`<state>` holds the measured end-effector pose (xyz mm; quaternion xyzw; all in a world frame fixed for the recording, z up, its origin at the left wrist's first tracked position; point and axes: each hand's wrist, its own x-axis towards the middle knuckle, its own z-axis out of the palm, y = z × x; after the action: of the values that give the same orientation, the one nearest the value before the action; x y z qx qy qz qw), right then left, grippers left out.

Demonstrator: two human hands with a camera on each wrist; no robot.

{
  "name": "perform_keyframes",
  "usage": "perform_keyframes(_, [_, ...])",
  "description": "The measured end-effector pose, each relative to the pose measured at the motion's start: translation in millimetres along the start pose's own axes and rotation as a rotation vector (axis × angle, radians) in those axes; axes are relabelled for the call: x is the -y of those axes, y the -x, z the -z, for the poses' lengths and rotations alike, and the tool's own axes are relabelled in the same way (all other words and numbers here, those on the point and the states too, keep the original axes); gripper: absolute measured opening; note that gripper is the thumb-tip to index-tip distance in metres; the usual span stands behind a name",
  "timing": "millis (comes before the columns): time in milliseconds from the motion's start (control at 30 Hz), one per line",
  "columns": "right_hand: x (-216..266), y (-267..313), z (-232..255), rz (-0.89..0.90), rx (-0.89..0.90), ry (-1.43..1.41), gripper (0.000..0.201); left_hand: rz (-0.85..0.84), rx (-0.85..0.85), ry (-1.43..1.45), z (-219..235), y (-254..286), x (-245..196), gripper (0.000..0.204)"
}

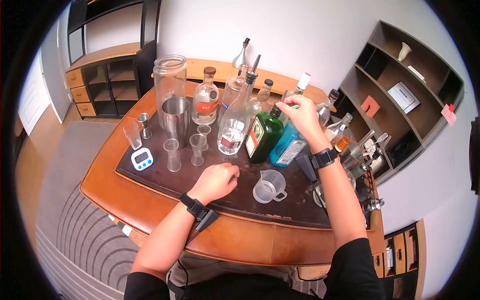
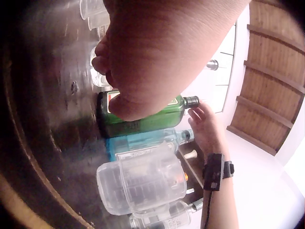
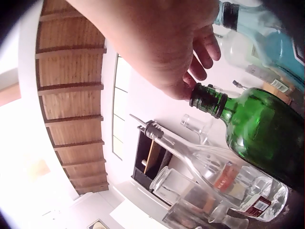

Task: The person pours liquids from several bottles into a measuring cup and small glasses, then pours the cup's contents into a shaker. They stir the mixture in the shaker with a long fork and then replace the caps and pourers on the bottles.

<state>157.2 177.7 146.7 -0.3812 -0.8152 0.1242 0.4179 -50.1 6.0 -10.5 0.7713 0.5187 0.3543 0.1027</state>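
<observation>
My right hand (image 1: 301, 116) is at the top of a green square bottle (image 1: 265, 136), its thumb right at the black neck (image 3: 208, 100) in the right wrist view. The other fingers (image 3: 207, 50) are bent loosely beyond the neck, not wrapped round it. A blue bottle (image 1: 288, 145) stands beside the green one, below this hand. My left hand (image 1: 216, 182) rests low over the dark mat (image 1: 240, 195), fingers loosely curled, holding nothing. To its right stands a clear plastic measuring jug (image 1: 270, 186). A clear bottle with a pour spout (image 1: 234, 127) stands left of the green bottle.
A metal shaker tin (image 1: 176, 122), a tall glass jar (image 1: 170, 80), small clear cups (image 1: 172, 156), a jigger (image 1: 144, 126) and a white timer (image 1: 142, 159) stand at the left. More bottles line the back. Bar tools (image 1: 367, 145) crowd the right edge.
</observation>
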Motion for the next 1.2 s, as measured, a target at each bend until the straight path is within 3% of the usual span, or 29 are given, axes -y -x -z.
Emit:
perform_keyframes(100, [5,2,3,-0.063,0.015,0.029,0.025,0.001,0.009,0.003,0,-1,-1,0.011])
perform_keyframes(200, [6,13,9,0.09,-0.099,0.077,0.03,-0.006,0.004,0.004,0,0,-2,0.011])
perform_keyframes(267, [13,31,28,-0.025,-0.154,-0.124,0.036,-0.013,0.0,0.009,1,0,-3,0.011])
perform_keyframes(300, [19,42,41,0.054,-0.2,-0.039,0.037,0.01,0.016,0.008,3,-1,-4,0.011])
perform_keyframes(400, [38,76,94,0.039,-0.361,0.019,0.031,0.003,0.025,0.012,3,-1,-6,0.011])
perform_keyframes(500, [49,106,156,0.022,-0.648,0.073,0.02,-0.021,0.012,0.013,2,-1,-6,0.012])
perform_keyframes(600, [38,121,212,-0.07,-0.801,0.217,0.028,-0.041,-0.002,0.011,-1,-1,-5,0.011])
perform_keyframes(733, [-1,133,239,-0.319,-0.555,0.165,0.048,0.022,0.066,0.022,3,-2,-11,0.011])
perform_keyframes(800, [-21,138,236,-0.356,-0.427,0.089,0.051,0.047,0.066,0.016,5,-1,-12,0.011])
perform_keyframes(967, [-41,139,232,-0.383,-0.24,0.081,0.032,0.043,0.062,0.011,3,-1,-7,0.011])
perform_keyframes(1200, [-4,114,225,-0.279,-0.427,-0.018,0.027,0.057,0.066,0.034,1,-1,-7,0.01])
